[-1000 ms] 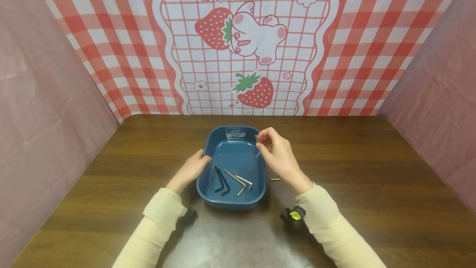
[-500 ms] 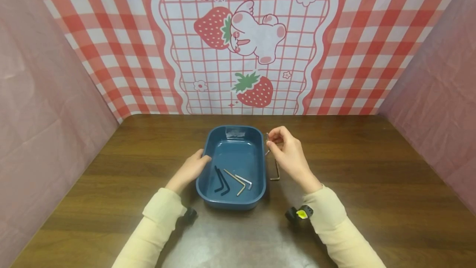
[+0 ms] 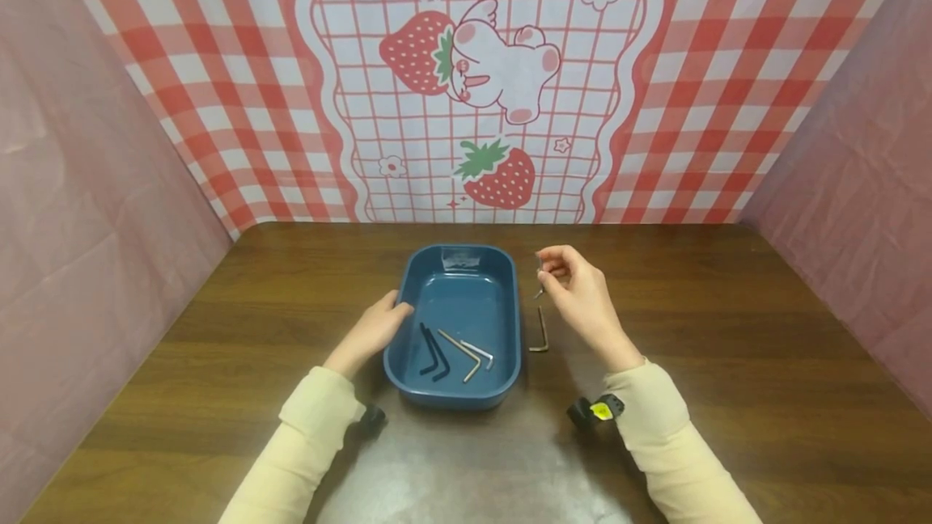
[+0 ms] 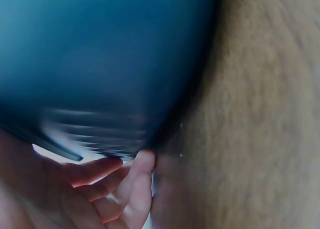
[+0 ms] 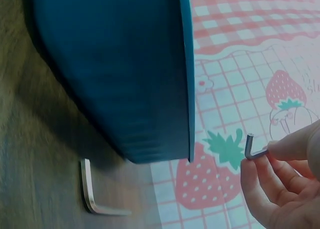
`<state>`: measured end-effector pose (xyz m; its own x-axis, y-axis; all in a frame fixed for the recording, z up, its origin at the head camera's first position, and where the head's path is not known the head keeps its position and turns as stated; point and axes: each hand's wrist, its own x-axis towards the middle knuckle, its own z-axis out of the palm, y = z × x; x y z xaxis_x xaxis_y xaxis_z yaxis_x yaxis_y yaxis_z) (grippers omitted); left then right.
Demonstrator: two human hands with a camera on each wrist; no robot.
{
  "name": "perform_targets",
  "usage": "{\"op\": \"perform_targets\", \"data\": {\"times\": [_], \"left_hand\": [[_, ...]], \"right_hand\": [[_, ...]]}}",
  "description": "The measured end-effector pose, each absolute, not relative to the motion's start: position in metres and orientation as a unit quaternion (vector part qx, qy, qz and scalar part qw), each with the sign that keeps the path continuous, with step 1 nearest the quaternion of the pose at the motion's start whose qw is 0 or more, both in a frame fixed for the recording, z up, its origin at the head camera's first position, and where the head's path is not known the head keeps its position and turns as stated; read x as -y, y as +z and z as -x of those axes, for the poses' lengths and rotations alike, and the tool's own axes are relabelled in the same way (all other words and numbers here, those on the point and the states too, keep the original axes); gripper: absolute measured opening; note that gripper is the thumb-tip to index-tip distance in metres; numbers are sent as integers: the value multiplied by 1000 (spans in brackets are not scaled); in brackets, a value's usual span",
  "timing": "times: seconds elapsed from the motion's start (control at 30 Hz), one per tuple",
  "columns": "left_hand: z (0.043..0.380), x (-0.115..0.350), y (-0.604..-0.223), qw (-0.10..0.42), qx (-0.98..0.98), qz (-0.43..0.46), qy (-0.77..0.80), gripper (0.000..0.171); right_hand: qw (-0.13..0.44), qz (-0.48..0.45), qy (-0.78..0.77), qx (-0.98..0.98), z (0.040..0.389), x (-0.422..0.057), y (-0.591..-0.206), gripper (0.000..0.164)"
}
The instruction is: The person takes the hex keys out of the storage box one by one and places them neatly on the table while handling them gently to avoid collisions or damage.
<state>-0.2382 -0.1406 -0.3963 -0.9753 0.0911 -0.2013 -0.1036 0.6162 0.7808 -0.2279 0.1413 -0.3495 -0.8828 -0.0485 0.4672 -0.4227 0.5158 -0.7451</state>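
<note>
My right hand (image 3: pixel 582 302) pinches a small silver hex key (image 5: pixel 249 148) between thumb and fingers, to the right of the blue tray (image 3: pixel 518 306). In the right wrist view its short bent end sticks out from the fingertips. A brass-toned hex key (image 3: pixel 543 331) lies on the table just below that hand. My left hand (image 3: pixel 371 334) grips the tray's left side, thumb over the rim and fingers against the outer wall (image 4: pixel 115 84). Inside the tray rest two black hex keys (image 3: pixel 440 362), a brass-toned hex key (image 3: pixel 473 366) and a silver one (image 3: pixel 478 352).
The brown wooden table (image 3: pixel 692 330) stretches out on both sides of the tray. Behind it hangs a red-checked strawberry cloth (image 3: pixel 466 144), with pink cloth (image 3: pixel 852 184) at the sides.
My right hand has moved right, away from the tray's rim, carrying the silver hex key. The brass-toned hex key on the table is now uncovered. My left hand stays in place.
</note>
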Motion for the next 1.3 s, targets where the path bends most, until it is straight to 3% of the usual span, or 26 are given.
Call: {"op": "perform_targets", "data": {"times": [0.93, 1.3], "left_hand": [[239, 141, -396, 111, -890, 8, 443, 53], [238, 141, -397, 109, -892, 4, 439, 53]], "right_hand": [[123, -80, 393, 908, 236, -171, -352, 20], [57, -46, 348, 935, 235, -176, -356, 20]]}}
